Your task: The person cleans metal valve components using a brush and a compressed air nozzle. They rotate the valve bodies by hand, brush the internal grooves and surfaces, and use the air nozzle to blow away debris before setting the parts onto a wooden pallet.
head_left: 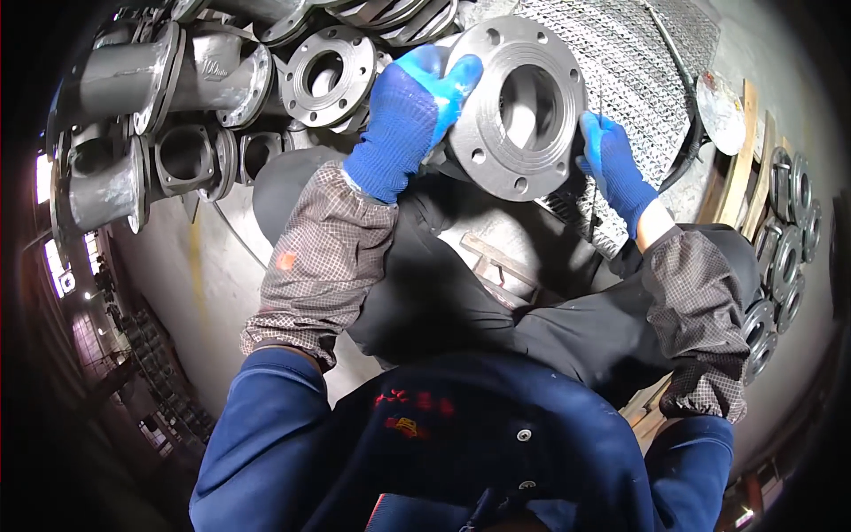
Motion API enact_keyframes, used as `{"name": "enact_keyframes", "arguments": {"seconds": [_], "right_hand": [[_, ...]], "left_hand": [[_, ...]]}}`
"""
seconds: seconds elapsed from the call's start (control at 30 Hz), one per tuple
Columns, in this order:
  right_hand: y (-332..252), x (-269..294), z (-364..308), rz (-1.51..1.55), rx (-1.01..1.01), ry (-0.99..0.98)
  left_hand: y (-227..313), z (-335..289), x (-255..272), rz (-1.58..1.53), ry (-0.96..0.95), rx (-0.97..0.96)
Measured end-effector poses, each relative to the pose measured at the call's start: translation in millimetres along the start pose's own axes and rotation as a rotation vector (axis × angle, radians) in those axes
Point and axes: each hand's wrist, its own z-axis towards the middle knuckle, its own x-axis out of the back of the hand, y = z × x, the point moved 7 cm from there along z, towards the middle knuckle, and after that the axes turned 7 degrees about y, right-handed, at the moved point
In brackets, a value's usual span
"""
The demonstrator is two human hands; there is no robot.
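Observation:
A grey metal pipe flange (472, 118), round with a wide centre bore and several bolt holes, is tilted up in front of me at the top middle. My left hand (417, 106), in a blue coated glove, grips its left edge with the thumb across the face. On the opposite side my right hand (613, 164), gloved the same way, closes on the lower right rim. Its fingertips are partly hidden behind the flange. Whatever lies behind the flange, such as a pipe body, is mostly out of sight.
Flanged pipe fittings (217, 75) are stacked at the upper left, one flange (330, 76) facing me. A patterned metal plate (620, 62) lies beyond my hands, with a dark cable (683, 71) across it. On the right are wooden slats (737, 155) and several loose flanges (785, 262).

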Motion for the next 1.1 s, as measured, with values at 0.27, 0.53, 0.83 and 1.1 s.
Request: {"name": "enact_keyframes", "arguments": {"seconds": [0.27,0.53,0.83,1.1], "right_hand": [[-50,-3,-54,0.146,0.323,-0.103],[1,15,-76,0.337,0.244,-0.042],[-12,20,-81,0.269,0.354,0.042],[-37,40,-55,0.189,0.428,0.027]], "left_hand": [[30,-33,-21,0.545,-0.041,-0.156],[56,-37,1,-0.203,-0.033,-0.365],[-61,-54,-66,-0.716,-0.468,0.530],[-20,-19,-76,-0.131,-0.324,-0.152]]}}
